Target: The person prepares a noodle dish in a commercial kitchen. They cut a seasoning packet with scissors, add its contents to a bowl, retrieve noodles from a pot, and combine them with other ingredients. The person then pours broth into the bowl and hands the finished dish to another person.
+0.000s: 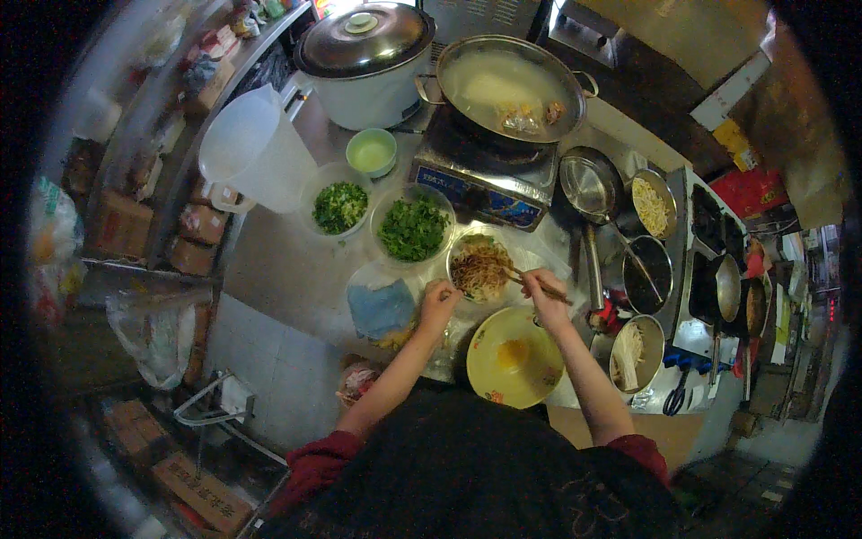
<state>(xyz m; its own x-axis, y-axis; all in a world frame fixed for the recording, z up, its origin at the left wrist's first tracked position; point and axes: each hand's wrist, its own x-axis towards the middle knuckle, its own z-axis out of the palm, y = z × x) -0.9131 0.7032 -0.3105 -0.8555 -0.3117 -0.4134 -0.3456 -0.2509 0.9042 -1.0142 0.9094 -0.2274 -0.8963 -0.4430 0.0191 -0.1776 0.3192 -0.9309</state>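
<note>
My right hand grips a pair of wooden chopsticks, their tips in a bowl of noodle-like strands coated in brown sauce. At that bowl's left rim is my left hand, fingers curled; whether it grips the rim is unclear. Below the strands, close to my body, stands a large yellow bowl with a small pool of orange-yellow liquid at its bottom. Chopped green onion and leafy green herbs fill two clear containers to the left. A blue cloth lies left of my left hand.
A wide pan of cloudy liquid sits on a portable burner behind the bowls. Beside it stand a lidded cooker, a white plastic pitcher and a green bowl. To the right are a saucepan and several food pots.
</note>
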